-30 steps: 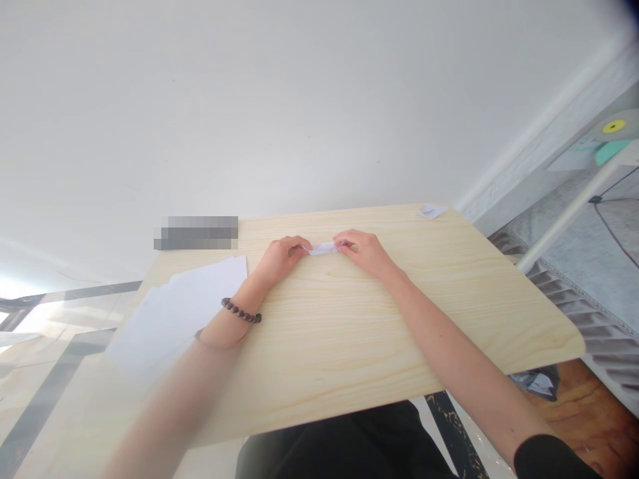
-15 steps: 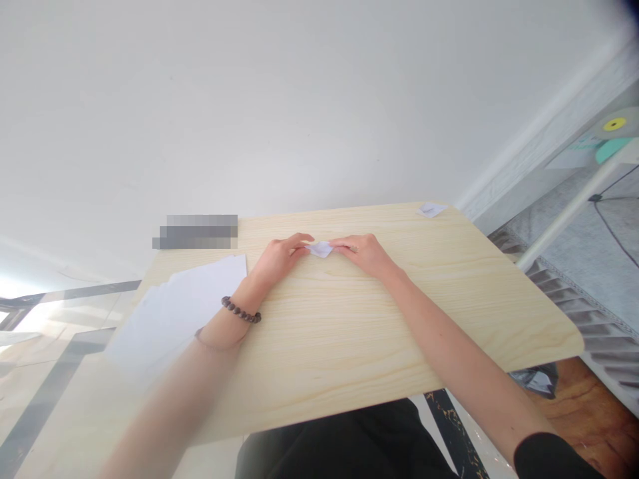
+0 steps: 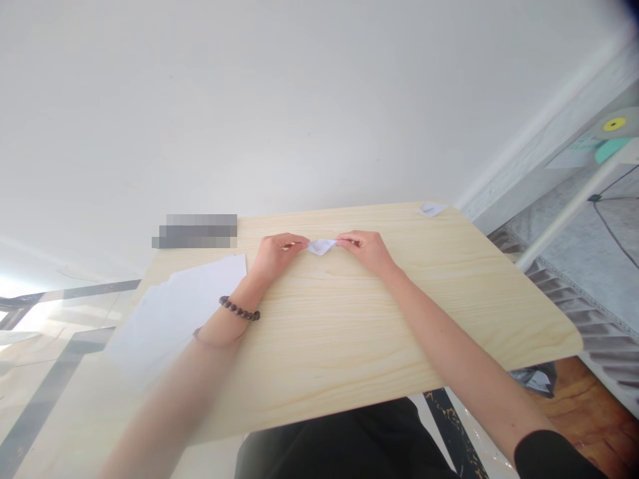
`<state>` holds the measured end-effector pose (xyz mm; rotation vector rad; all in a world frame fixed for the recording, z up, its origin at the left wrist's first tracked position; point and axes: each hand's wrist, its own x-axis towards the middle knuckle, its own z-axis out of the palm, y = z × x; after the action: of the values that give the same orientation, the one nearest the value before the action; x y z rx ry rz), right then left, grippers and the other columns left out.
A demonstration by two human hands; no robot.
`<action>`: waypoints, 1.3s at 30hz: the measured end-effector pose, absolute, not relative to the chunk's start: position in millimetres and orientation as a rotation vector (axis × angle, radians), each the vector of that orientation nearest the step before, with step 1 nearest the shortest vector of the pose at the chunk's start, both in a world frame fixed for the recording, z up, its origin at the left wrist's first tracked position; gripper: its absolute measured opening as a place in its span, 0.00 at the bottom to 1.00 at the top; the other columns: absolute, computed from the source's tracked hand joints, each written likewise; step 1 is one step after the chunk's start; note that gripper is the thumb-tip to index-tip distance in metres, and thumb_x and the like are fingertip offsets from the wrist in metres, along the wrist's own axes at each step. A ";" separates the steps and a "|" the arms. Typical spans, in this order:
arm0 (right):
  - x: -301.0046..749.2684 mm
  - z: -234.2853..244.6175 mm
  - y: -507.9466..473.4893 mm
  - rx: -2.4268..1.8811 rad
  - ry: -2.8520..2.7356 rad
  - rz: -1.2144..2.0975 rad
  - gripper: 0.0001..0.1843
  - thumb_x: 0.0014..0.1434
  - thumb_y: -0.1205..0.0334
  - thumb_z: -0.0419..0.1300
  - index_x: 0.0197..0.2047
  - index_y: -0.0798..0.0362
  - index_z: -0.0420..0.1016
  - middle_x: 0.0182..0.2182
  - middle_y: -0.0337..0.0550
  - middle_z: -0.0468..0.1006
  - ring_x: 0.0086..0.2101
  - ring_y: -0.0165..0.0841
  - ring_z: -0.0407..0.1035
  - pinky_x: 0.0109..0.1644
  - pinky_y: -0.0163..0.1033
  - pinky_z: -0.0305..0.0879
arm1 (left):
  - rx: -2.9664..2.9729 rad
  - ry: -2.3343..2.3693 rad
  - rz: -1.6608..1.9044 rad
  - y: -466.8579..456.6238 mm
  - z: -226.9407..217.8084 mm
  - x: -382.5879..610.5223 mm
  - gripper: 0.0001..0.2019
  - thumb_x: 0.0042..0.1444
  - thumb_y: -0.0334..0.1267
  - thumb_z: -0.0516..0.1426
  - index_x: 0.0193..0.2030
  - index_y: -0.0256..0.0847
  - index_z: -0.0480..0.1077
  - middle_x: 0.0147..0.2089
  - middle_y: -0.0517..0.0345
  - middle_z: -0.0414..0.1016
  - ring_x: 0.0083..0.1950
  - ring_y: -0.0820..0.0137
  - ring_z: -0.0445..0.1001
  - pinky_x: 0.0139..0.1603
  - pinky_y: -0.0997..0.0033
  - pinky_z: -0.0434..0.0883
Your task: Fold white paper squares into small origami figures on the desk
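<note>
A small folded piece of white paper [image 3: 321, 247] is held between both hands near the far middle of a light wooden table [image 3: 349, 332]. My left hand [image 3: 277, 253], with a bead bracelet on its wrist, pinches the paper's left end. My right hand [image 3: 363, 249] pinches its right end. The paper now shows a small triangular, pointed shape hanging between the fingertips, just above the tabletop.
White paper sheets [image 3: 174, 309] lie on the table's left side. Another small folded paper piece [image 3: 430, 209] sits at the far right corner. A blurred grey patch [image 3: 197, 231] lies at the far left edge. A white wall rises behind; a rug and a white pole are at right.
The paper went from a narrow flat strip to a wider pointed shape. Both hands shifted slightly apart and lifted it a little.
</note>
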<state>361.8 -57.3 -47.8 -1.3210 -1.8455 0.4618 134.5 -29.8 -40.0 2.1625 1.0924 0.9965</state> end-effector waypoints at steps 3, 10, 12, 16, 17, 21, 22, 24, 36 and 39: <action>357.3 -47.9 -57.8 -1.219 -1.878 0.442 0.11 0.54 0.56 0.56 0.34 0.51 0.77 0.31 0.40 0.77 0.26 0.26 0.63 0.29 0.33 0.58 | 2.195 1.003 0.995 -28.6 -40.7 134.2 0.11 0.55 0.40 0.52 0.36 0.41 0.75 0.40 0.57 0.76 0.41 0.70 0.73 0.42 0.73 0.69; 352.2 -49.0 -57.6 -1.209 -1.897 0.412 0.10 0.55 0.57 0.55 0.33 0.51 0.75 0.31 0.40 0.75 0.27 0.26 0.64 0.31 0.33 0.59 | 2.197 0.956 0.958 -28.1 -42.4 134.9 0.11 0.55 0.39 0.52 0.36 0.41 0.74 0.39 0.57 0.76 0.40 0.71 0.72 0.41 0.72 0.69; 351.9 -48.7 -57.9 -1.220 -1.901 0.401 0.10 0.55 0.57 0.55 0.32 0.52 0.75 0.31 0.40 0.75 0.26 0.26 0.64 0.32 0.33 0.60 | 2.197 0.961 0.963 -28.6 -41.8 135.8 0.11 0.55 0.40 0.51 0.38 0.40 0.73 0.40 0.56 0.75 0.41 0.70 0.72 0.42 0.72 0.69; 350.6 -48.5 -59.3 -1.210 -1.935 0.373 0.09 0.56 0.59 0.54 0.33 0.52 0.73 0.31 0.40 0.74 0.27 0.26 0.64 0.34 0.34 0.61 | 2.308 0.980 0.944 -30.2 -40.1 137.5 0.12 0.55 0.39 0.51 0.42 0.40 0.71 0.41 0.54 0.72 0.40 0.71 0.71 0.42 0.72 0.69; 350.0 -48.6 -59.7 -1.203 -1.950 0.363 0.09 0.56 0.60 0.54 0.34 0.52 0.73 0.31 0.41 0.73 0.28 0.27 0.64 0.34 0.34 0.61 | 2.349 0.975 0.922 -30.7 -39.7 137.7 0.12 0.55 0.39 0.51 0.41 0.40 0.71 0.40 0.54 0.71 0.39 0.72 0.70 0.42 0.71 0.68; 347.1 -48.4 -61.5 -1.189 -2.009 0.328 0.08 0.55 0.62 0.54 0.38 0.52 0.72 0.35 0.41 0.72 0.27 0.26 0.64 0.36 0.35 0.62 | 2.464 0.936 0.820 -33.5 -38.7 138.3 0.11 0.55 0.39 0.50 0.39 0.40 0.72 0.40 0.54 0.69 0.40 0.70 0.69 0.43 0.71 0.67; 346.2 -48.0 -62.2 -1.192 -2.024 0.326 0.09 0.54 0.63 0.54 0.38 0.52 0.71 0.35 0.41 0.72 0.27 0.26 0.64 0.36 0.35 0.62 | 2.480 0.939 0.804 -34.1 -38.6 138.4 0.11 0.55 0.40 0.51 0.39 0.41 0.72 0.41 0.54 0.69 0.41 0.70 0.69 0.43 0.70 0.67; 344.4 -47.0 -63.7 -1.208 -2.054 0.320 0.09 0.53 0.64 0.54 0.39 0.51 0.71 0.36 0.41 0.72 0.27 0.26 0.65 0.36 0.35 0.62 | 2.510 0.957 0.782 -35.2 -38.4 138.9 0.11 0.54 0.40 0.51 0.40 0.41 0.71 0.41 0.54 0.68 0.42 0.69 0.69 0.44 0.70 0.67; 331.0 -46.9 -69.9 -1.360 -2.124 0.186 0.10 0.54 0.59 0.54 0.39 0.50 0.72 0.37 0.41 0.72 0.36 0.31 0.66 0.38 0.35 0.61 | 2.656 1.128 0.700 -43.3 -33.7 144.6 0.14 0.54 0.47 0.50 0.41 0.43 0.69 0.37 0.55 0.69 0.40 0.65 0.66 0.41 0.66 0.64; 330.0 -46.8 -70.3 -1.357 -2.132 0.180 0.10 0.55 0.59 0.52 0.36 0.51 0.73 0.36 0.41 0.72 0.35 0.30 0.66 0.38 0.35 0.60 | 2.677 1.132 0.685 -44.6 -33.3 145.5 0.14 0.54 0.47 0.50 0.40 0.42 0.69 0.37 0.55 0.69 0.39 0.66 0.66 0.39 0.67 0.64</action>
<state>330.0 -70.3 -46.8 -1.3570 -2.1321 0.1799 145.5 -44.6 -33.3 2.6767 1.1324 0.6855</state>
